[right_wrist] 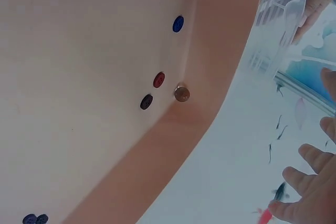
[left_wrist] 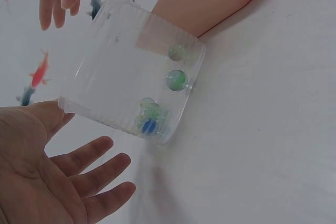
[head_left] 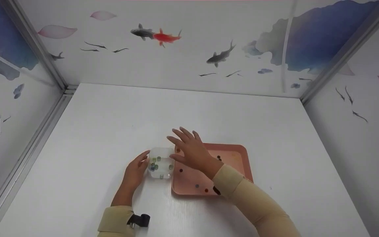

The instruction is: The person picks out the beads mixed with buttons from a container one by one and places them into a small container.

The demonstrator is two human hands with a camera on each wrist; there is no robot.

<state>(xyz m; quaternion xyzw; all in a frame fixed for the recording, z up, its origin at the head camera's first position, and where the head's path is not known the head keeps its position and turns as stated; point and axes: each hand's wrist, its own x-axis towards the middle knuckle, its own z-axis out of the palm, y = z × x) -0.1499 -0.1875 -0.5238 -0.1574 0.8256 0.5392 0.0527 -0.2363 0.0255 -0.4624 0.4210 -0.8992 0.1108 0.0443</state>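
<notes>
Between hands: clear box (head_left: 161, 163) of marbles (left_wrist: 176, 79) sitting just left of pink tray (head_left: 235, 151) — left hand (head_left: 136, 171) touching its left wall, fingers straight; right hand (head_left: 191, 149) hovering over right edge, splayed, gripping nothing.

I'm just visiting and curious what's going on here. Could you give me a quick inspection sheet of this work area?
Surface: white table, bare around the work.
Job's things: clear box with glass marbles inside; pink tray beside it with a few small beads and a marble.
Clutter: nothing seen.
Hands: left hand open, fingers against the box's left side; right hand open, spread over the box and tray edge, holding nothing.
Cables: nothing seen; a black strap on the left wrist.
Surroundings: walls with painted fish.
</notes>
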